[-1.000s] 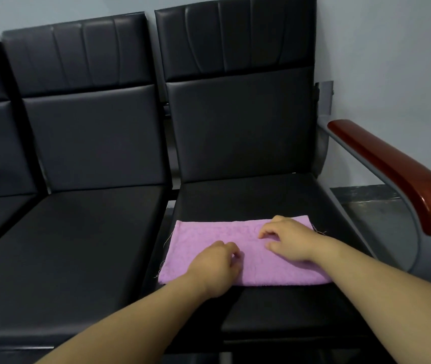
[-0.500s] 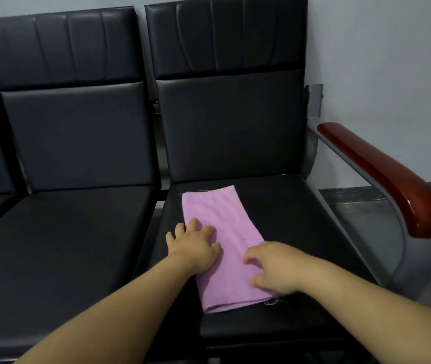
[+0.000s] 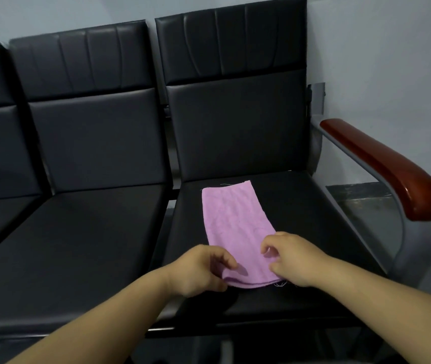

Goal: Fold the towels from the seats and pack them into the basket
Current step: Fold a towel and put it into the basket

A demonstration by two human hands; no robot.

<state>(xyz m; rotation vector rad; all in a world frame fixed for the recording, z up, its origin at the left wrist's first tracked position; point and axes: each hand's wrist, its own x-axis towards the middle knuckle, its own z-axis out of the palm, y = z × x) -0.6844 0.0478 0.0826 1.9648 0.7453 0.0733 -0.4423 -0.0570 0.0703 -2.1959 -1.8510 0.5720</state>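
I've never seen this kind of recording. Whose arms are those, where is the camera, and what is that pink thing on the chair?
There is no machine here: a person wears a wide-angle camera on the head, so you look down along their own bare arms. A pink towel, folded into a long strip, lies on the black seat beside the red-brown armrest. The left hand and the right hand both appear to pinch its near corners. No basket shows.
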